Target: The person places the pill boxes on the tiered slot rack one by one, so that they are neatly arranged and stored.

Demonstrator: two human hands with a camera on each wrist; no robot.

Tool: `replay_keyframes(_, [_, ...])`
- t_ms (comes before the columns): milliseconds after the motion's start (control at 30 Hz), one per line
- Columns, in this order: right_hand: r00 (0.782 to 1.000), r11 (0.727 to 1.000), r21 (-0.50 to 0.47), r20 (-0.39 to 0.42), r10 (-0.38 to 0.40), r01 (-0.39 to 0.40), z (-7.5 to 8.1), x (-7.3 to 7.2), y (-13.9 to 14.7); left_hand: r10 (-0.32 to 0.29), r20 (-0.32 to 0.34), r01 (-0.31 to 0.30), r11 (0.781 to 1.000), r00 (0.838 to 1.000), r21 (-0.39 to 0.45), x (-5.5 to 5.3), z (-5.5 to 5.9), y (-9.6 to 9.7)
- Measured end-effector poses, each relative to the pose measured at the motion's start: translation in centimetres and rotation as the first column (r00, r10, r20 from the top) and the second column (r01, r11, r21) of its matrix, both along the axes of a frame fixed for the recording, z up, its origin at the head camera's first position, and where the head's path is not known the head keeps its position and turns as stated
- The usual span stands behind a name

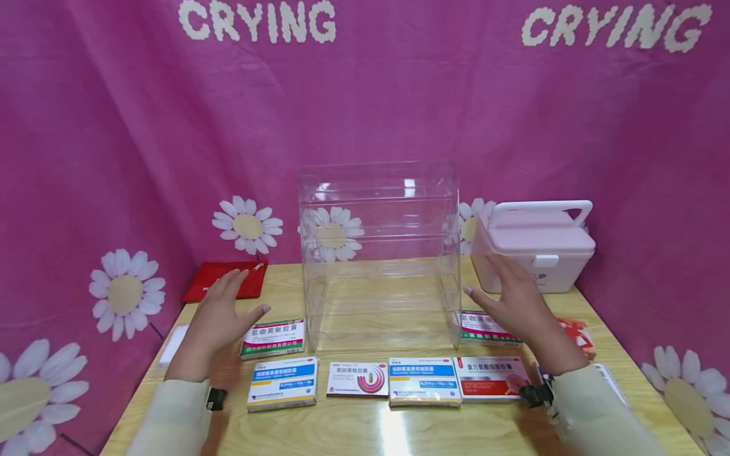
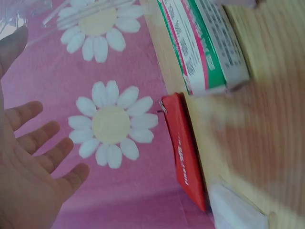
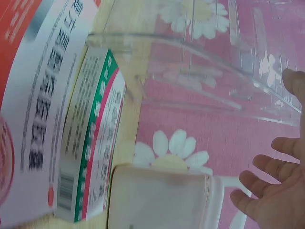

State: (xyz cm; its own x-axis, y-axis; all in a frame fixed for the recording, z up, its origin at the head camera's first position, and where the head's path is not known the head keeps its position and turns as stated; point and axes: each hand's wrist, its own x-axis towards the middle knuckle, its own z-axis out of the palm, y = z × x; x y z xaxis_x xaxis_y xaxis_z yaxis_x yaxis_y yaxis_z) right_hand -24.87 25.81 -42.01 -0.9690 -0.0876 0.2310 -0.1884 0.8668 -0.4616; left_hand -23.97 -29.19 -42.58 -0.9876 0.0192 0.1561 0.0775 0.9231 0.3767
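Evidently nothing is held; left hand (image 1: pixel 218 320) and right hand (image 1: pixel 518 309) are poised wide-fingered beside the rack (image 1: pixel 379 239); by a low sweep, boxes (image 1: pixel 275 337) could be knocked askew.

I hold my left forearm (image 1: pixel 170 421) and right forearm (image 1: pixel 599 418) forward, well apart. My left hand (image 1: pixel 219 322) and right hand (image 1: pixel 521 309) are raised, fingers (image 2: pixel 43 137) relaxed and slightly spread, thumbs (image 1: pixel 256 315) pointing inward toward each other, palms (image 2: pixel 24 186) showing in the wrist views.
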Motion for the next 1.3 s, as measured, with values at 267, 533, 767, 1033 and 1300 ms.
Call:
replay_keyframes(267, [0.999,0.994,-0.103,0.004,0.048,-0.047,-0.3,-0.6,-2.2,0.024,0.095,-0.037,0.989,0.995,0.14,0.1,-1.1,-1.9])
replay_keyframes(533, [0.994,0.972,-0.211,0.02,0.111,-0.104,-0.9,-1.4,-3.9,0.007,0.221,-0.057,0.973,0.975,0.223,0.0,-2.7,-3.0])
replay_keyframes(767, [0.993,0.918,-0.388,0.05,0.111,-0.084,-1.2,-1.8,-4.1,-0.053,0.29,-0.043,0.949,0.956,0.313,-0.4,-4.2,-2.8])
replay_keyframes(1033, [0.994,0.825,-0.565,0.091,0.062,0.0,-1.9,-2.0,-4.4,-0.118,0.364,-0.003,0.948,0.924,0.317,-0.3,-5.3,-3.1])
replay_keyframes(1300, [0.987,0.758,-0.649,0.152,0.046,0.065,-2.8,-2.3,-4.2,-0.161,0.401,0.01,0.935,0.902,0.355,-0.2,-5.8,-3.3])
